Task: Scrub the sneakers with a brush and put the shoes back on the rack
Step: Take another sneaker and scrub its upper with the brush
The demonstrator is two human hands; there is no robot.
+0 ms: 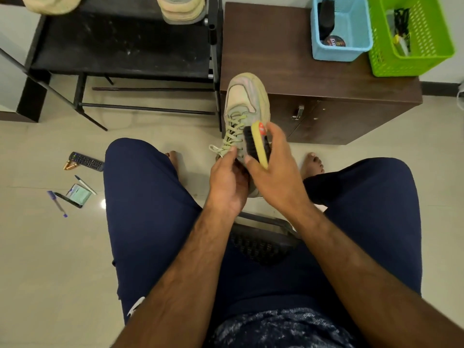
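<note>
A pale green and beige sneaker [244, 101] is held up between my knees, toe pointing away from me. My left hand [227, 182] grips it at the heel end, fingers near the laces. My right hand [275, 169] grips a brush [256, 144] with a yellow wooden back and black bristles, which lie against the sneaker's right side by the laces. The black shoe rack [120, 41] stands at the upper left. A second sneaker [184, 8] sits on its top edge, partly cut off by the frame.
A dark wooden cabinet [301, 71] at the right carries a blue basket [339, 28] with a tin and a brush and a green basket [409, 33]. A remote [86, 160], pens [57, 203] and a small packet lie on the tiled floor at left.
</note>
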